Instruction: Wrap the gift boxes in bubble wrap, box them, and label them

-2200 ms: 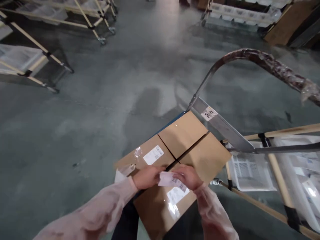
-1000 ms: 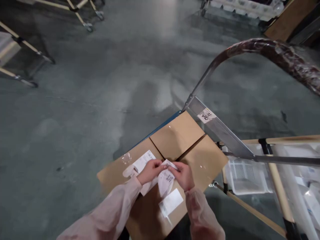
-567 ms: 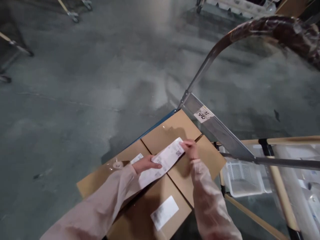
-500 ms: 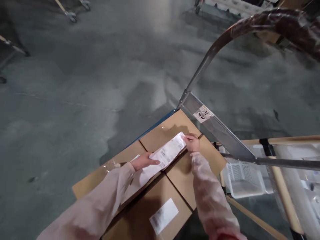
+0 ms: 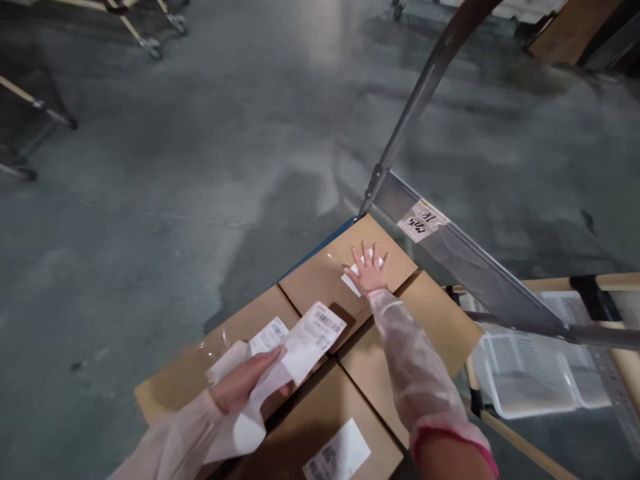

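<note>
My left hand (image 5: 243, 381) is closed around a strip of white printed labels (image 5: 317, 333); its backing curls down below the wrist. My right hand (image 5: 371, 273) lies flat with spread fingers on a white label (image 5: 351, 283), pressing it against the top of a cardboard box (image 5: 313, 270) at the far side. Part of that label is hidden under the fingers. Another label (image 5: 269, 335) shows on the box to the left, just behind my left hand. The nearest box (image 5: 280, 447) also bears a white label (image 5: 339, 455).
The boxes stand close together on a blue-edged hand trolley (image 5: 320, 248). Its metal handle (image 5: 417, 100) rises at the right, with a handwritten sign (image 5: 423, 220) on the crosspiece. White plastic baskets (image 5: 530, 380) sit in a pipe rack. Wheeled frames (image 5: 133, 33) stand at upper left.
My right hand has let go of the label strip's end and moved to lie flat on the far box, over a label. My left hand has drawn the strip back toward the lower left.
</note>
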The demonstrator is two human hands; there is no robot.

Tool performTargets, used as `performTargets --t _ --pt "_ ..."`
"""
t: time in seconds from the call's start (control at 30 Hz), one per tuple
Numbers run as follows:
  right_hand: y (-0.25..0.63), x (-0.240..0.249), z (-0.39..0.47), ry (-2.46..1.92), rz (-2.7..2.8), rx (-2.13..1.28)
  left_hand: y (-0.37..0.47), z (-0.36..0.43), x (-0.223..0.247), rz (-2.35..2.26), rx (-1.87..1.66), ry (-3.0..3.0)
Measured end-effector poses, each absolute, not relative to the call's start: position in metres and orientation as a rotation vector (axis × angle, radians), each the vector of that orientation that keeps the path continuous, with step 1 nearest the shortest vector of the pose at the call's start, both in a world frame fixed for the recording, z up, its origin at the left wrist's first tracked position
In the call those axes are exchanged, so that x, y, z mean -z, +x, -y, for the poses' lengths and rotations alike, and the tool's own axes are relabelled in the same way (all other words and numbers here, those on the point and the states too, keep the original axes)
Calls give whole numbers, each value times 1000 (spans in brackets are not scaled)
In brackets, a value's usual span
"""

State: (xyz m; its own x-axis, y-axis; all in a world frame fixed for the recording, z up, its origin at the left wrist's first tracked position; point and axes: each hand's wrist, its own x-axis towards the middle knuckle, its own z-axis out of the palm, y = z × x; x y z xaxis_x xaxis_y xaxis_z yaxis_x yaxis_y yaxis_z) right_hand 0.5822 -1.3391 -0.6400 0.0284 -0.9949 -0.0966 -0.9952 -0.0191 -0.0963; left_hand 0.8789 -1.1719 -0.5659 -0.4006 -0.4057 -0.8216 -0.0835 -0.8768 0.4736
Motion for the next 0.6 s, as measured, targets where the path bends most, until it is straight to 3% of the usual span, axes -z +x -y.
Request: performTargets --t 0.13,0.27,0.37,0.47,0.6 --pt "624 636 1322 -1824 -2262 156 882 1144 546 521 2292 1605" --pt "651 609 1245 -1429 -1682 709 857 1137 533 549 2163 1691" --pt "648 579 1153 -1194 -1612 799 830 1129 525 706 2158 1735" --pt "631 551 1074 -685 -1577 952 797 1118 517 824 2365 1576" --pt "604 521 1030 -414 -1677 922 749 1112 514 843 2400 1329"
